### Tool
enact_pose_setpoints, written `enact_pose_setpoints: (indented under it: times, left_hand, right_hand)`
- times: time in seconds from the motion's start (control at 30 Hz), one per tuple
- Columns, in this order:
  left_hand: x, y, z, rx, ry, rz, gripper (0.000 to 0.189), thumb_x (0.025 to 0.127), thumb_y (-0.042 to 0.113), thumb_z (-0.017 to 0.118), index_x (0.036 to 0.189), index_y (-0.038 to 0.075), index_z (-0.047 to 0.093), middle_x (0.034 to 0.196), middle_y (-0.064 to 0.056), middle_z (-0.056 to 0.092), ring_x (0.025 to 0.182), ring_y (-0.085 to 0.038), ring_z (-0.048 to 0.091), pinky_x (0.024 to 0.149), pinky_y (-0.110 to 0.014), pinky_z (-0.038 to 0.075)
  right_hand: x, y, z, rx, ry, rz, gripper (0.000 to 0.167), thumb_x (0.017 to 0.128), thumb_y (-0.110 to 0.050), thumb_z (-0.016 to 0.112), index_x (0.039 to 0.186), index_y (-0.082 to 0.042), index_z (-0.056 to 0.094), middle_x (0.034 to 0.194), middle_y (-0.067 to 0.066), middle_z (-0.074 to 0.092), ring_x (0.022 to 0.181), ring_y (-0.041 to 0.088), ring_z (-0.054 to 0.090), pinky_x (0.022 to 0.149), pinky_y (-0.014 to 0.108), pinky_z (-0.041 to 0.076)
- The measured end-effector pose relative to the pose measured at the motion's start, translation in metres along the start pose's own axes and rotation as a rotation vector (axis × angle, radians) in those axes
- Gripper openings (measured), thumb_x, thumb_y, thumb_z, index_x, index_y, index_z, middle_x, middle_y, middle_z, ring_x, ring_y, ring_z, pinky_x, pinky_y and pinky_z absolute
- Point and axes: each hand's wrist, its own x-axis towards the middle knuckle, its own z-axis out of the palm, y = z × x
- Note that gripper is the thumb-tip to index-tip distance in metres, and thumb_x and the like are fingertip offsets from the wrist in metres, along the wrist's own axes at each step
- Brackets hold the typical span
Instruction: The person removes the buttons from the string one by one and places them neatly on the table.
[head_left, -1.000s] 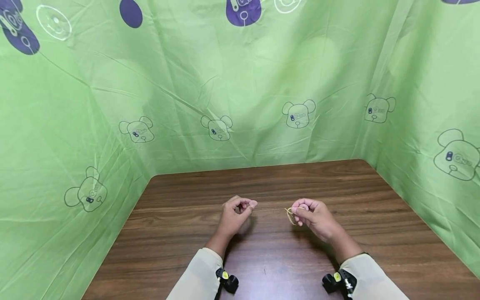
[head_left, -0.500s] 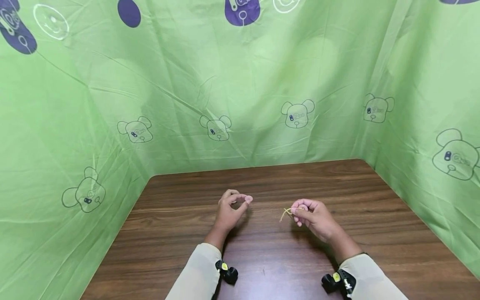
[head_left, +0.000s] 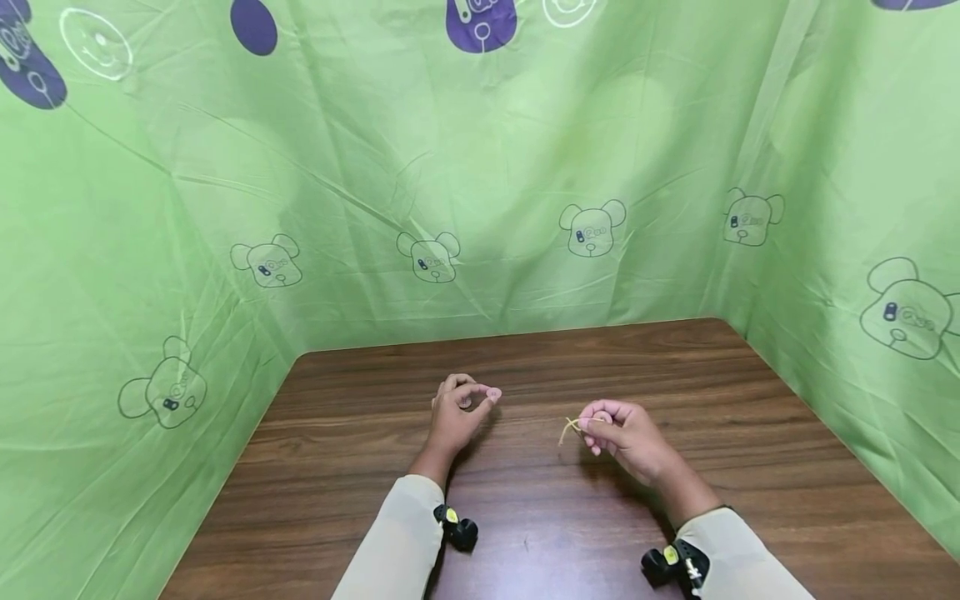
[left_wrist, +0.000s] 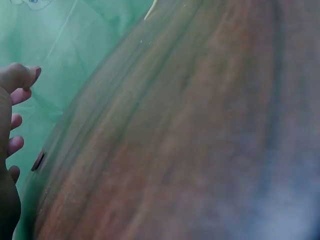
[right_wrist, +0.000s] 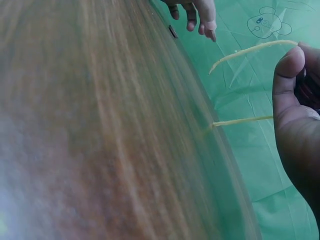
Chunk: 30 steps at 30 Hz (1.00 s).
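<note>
My left hand (head_left: 453, 417) is over the middle of the table. Its thumb and index finger pinch a small pink disc (head_left: 493, 393), button-like in shape. To its right, my right hand (head_left: 630, 437) holds a thin yellow string (head_left: 572, 425) between thumb and fingers. Another small pink disc (head_left: 605, 417) shows among those fingers. Whether the string passes through that disc cannot be made out. In the right wrist view, two lengths of the yellow string (right_wrist: 250, 51) stick out past my right thumb. The left wrist view shows only part of my left hand (left_wrist: 12, 100).
The hands are above a dark brown wood-grain table (head_left: 525, 517). Green printed cloth (head_left: 510, 167) hangs behind it and at both sides. A small dark reddish piece (left_wrist: 38, 160) shows near the table edge in the left wrist view; its kind is unclear.
My left hand has moved a little away and to the left with its disc, widening the gap between the hands. The right hand stays nearly still; its loose string end has swung left.
</note>
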Motion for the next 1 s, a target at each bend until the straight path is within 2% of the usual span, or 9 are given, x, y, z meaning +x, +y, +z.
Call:
enact_pose_setpoints:
  times: [0.2,0.37,0.6,1.0]
  left_hand:
    - [0.004,-0.007,0.001,0.01,-0.033,-0.082,0.02,0.093,0.039,0.087,0.102,0.022,0.087,0.136,-0.014,0.065,0.121,-0.031,0.06,0.11,-0.058,0.03]
    - [0.008,-0.011,0.003,0.033,-0.055,-0.121,0.022,0.094,0.045,0.085,0.102,0.025,0.086,0.138,-0.01,0.065,0.124,-0.027,0.057,0.11,-0.056,0.03]
    - [0.011,-0.015,0.006,0.125,-0.055,-0.103,0.023,0.094,0.045,0.085,0.102,0.023,0.087,0.125,0.001,0.07,0.118,-0.025,0.065,0.102,-0.053,0.036]
    - [0.01,-0.015,0.009,0.221,-0.06,-0.087,0.022,0.094,0.044,0.085,0.099,0.023,0.087,0.122,0.0,0.072,0.11,-0.025,0.063,0.096,-0.051,0.037]
  right_hand:
    - [0.001,0.001,0.0,-0.002,-0.006,0.003,0.017,0.103,0.005,0.065,0.098,-0.009,0.072,0.083,-0.006,0.066,0.073,0.006,0.064,0.063,0.019,0.055]
    - [0.001,0.002,0.0,-0.008,-0.012,0.008,0.014,0.103,0.005,0.066,0.098,-0.008,0.071,0.082,-0.006,0.065,0.073,0.007,0.064,0.063,0.019,0.055]
    - [0.0,0.003,0.0,-0.009,-0.016,0.025,0.013,0.103,0.003,0.066,0.098,-0.008,0.07,0.082,-0.006,0.065,0.073,0.008,0.064,0.063,0.02,0.055]
    - [-0.001,0.0,0.004,-0.016,-0.039,0.031,0.011,0.103,0.003,0.066,0.099,-0.007,0.07,0.081,-0.006,0.063,0.073,0.008,0.064,0.064,0.02,0.054]
